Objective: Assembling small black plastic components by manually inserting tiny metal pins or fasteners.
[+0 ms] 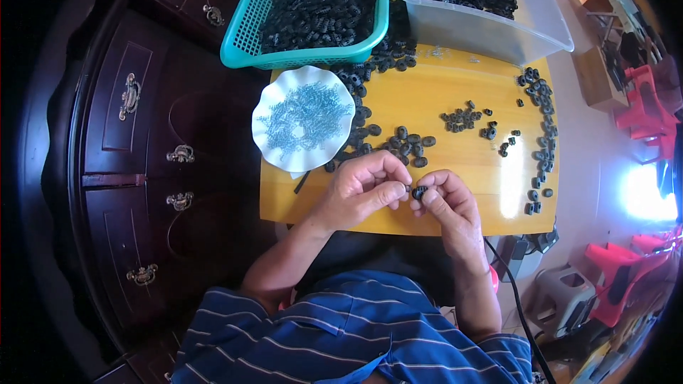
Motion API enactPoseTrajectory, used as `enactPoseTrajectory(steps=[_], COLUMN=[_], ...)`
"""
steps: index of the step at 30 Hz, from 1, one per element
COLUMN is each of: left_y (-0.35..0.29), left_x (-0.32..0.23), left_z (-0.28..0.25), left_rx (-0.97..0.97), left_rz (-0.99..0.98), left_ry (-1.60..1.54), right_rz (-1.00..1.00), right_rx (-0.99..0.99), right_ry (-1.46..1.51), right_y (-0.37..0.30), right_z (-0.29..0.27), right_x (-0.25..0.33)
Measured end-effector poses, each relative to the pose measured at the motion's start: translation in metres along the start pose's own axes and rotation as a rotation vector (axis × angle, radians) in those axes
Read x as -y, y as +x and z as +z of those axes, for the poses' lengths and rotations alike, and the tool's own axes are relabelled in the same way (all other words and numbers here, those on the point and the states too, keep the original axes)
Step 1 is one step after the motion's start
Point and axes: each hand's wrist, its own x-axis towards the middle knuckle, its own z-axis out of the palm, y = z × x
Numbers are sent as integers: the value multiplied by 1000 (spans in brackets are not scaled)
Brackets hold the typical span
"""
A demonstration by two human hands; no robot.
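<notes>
Dark drawers (133,128) line the left side of the room, and a yellow table (441,89) stands before the person. Near its front edge, the left hand (361,188) pinches a tiny dark piece (408,188) between nearly closed thumb and finger. Just beside it, the right hand (454,208) grips a black ribbed part (420,192), thumb and fingers closed around it.

The step in hand looks like fitting or adjusting between the two; the next move probably calls for lining them up and keeping both pinches steady. Springs (306,110) lie on a white plate (260,128) to the left.

Fingertips cover most of the held part, so whether the two pieces touch is hard to tell, and the tiny piece's shape is unclear. Both the green basket (306,61) and the clear bin (491,32) are cut off at the top; glare whitens the table's right side.
</notes>
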Motion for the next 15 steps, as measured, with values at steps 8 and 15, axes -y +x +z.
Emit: enactPoseTrajectory(steps=[8,15], left_y=[-3,-3], left_x=[3,5], left_z=[2,3], left_rx=[100,79], left_rz=[23,58], left_ry=[-67,21], right_rz=[-5,-60], right_rx=[67,31], right_ry=[62,-2], right_y=[0,-2], right_z=[-3,-4], right_x=[-4,-6])
